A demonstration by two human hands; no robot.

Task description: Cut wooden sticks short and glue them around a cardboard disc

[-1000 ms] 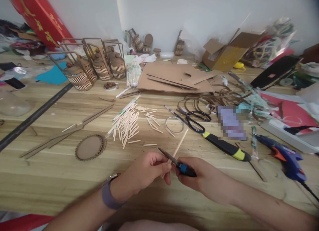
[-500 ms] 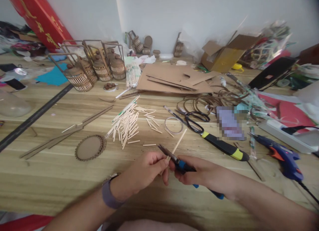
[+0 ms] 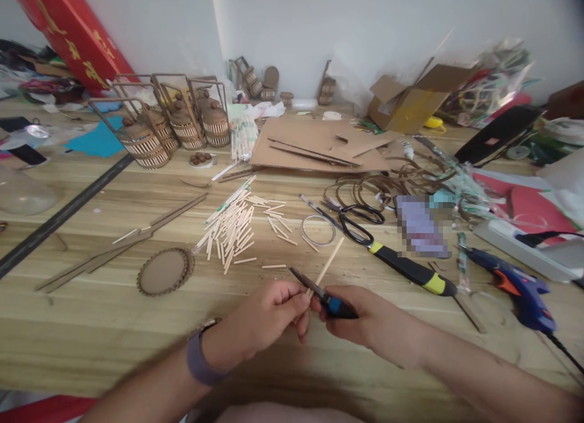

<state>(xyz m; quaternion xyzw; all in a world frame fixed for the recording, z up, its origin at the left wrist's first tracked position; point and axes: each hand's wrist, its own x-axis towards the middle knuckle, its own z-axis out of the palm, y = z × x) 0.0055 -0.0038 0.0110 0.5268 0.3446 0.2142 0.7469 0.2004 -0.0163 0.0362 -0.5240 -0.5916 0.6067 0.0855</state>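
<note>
Left hand [image 3: 276,307]: thumb and fingers pinched together on a thin wooden stick [image 3: 330,262], slanting up and away, above the table [image 3: 91,332]. Right hand [image 3: 365,318]: fingers wrapped around pliers [image 3: 334,304], jaws across the stick just beyond the left fingertips; can't tell the jaw gap. Stick pile [image 3: 235,225] ahead, scissors [image 3: 358,233] to its right, glue gun [image 3: 524,292] far right.
</note>
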